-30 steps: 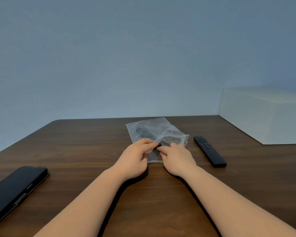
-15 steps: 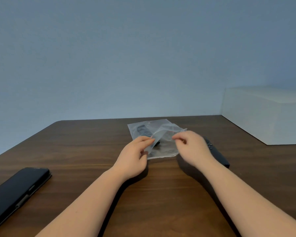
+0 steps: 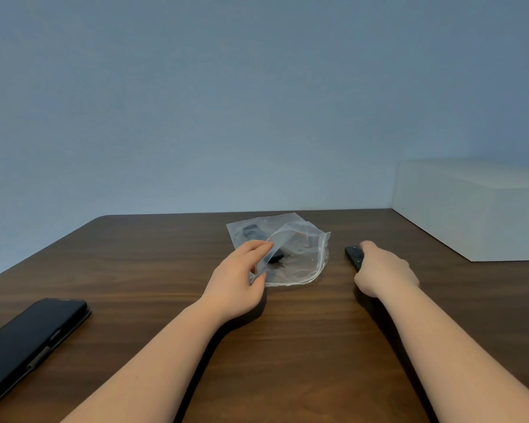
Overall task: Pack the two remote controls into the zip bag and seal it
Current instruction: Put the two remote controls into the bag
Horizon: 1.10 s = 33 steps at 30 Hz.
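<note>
Right hand [image 3: 385, 271] hides most of the remote control [image 3: 354, 256].

Dim, cool, even light; soft shadows under both forearms on the surface [image 3: 287, 346]. Faint sheen on the bag [image 3: 300, 254]. Slightly soft overall, wide-angle bowing at edges.

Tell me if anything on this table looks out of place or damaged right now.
Nothing stands out. The zip bag is crumpled, its mouth held open by the left hand, one remote already inside. The right hand rests on the second remote beside the bag. Nothing looks spilled or broken.
</note>
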Each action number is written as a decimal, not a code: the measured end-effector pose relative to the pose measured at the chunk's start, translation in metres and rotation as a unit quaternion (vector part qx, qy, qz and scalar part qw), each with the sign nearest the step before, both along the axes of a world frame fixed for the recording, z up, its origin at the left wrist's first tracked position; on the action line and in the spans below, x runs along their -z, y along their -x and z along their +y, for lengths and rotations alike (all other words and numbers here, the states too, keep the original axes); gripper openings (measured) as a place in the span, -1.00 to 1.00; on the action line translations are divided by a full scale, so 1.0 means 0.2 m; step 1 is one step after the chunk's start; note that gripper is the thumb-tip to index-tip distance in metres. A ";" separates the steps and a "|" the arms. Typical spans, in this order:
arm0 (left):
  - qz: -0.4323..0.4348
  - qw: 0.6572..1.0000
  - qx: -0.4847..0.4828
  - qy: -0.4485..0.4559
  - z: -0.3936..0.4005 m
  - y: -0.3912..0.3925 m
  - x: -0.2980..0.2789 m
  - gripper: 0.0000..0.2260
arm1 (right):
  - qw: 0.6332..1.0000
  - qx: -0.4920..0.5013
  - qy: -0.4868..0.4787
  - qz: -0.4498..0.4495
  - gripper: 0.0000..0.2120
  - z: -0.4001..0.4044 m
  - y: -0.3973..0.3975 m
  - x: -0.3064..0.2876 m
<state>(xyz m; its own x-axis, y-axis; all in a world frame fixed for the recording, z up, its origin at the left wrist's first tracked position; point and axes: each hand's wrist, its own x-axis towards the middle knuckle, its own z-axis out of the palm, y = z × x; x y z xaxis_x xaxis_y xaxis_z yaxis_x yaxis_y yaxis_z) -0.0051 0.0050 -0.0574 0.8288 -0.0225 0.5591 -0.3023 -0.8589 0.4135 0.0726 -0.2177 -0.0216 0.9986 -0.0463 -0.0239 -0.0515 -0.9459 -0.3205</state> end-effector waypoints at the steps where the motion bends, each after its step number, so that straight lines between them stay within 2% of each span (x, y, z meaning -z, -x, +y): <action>1: 0.003 1.000 0.000 0.000 0.00 0.00 0.00 -0.51 | 1.000 -0.002 -0.014 -0.008 -0.48 0.01 0.00 0.00; 3: 0.006 1.000 0.000 0.000 0.00 0.00 0.00 -0.51 | 0.998 -0.010 -0.051 -0.027 -0.47 0.01 0.01 0.00; 5: 0.010 1.000 -0.003 -0.001 0.00 0.00 0.00 -0.50 | 0.987 -0.040 -0.128 -0.084 -0.48 0.01 0.01 -0.01; 8: 0.016 1.000 -0.012 0.000 -0.01 -0.01 0.00 -0.47 | 0.923 -0.129 -0.315 -0.179 -0.56 0.02 0.06 -0.10; 10: 0.021 1.000 -0.014 0.000 -0.01 -0.01 0.00 -0.46 | 0.877 -0.196 -0.396 -0.189 -0.60 0.06 0.14 -0.16; 12: 0.026 1.000 -0.012 0.000 -0.01 0.00 0.00 -0.45 | 0.877 -0.254 -0.365 -0.182 -0.68 0.09 0.20 -0.18; 15: 0.031 0.999 -0.017 0.004 -0.01 0.00 0.00 -0.44 | 0.914 -0.312 -0.219 -0.139 -0.80 0.12 0.25 -0.17; 17: 0.032 0.999 -0.017 0.002 -0.01 0.00 0.00 -0.45 | 0.927 -0.323 -0.157 -0.106 -0.81 0.13 0.27 -0.18; 20: 0.037 0.999 -0.009 -0.001 -0.02 0.00 -0.01 -0.43 | 0.942 -0.304 -0.096 -0.102 -0.80 0.13 0.27 -0.18; 27: 0.028 0.999 0.004 0.014 -0.02 0.00 -0.02 -0.41 | 0.950 -0.303 -0.032 -0.065 -0.82 0.12 0.25 -0.15; 33: 0.033 0.999 0.028 0.016 -0.03 0.00 -0.01 -0.39 | 0.956 -0.257 -0.019 -0.138 -0.85 0.18 0.21 -0.07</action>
<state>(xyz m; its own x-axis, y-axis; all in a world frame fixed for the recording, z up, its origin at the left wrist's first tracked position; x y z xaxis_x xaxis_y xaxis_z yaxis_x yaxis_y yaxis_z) -0.0056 -0.0017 -0.0548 0.8616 -0.0532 0.5047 -0.3213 -0.8270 0.4614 0.0306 -0.1808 -0.0077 0.8582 0.4477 0.2509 0.5078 -0.8116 -0.2889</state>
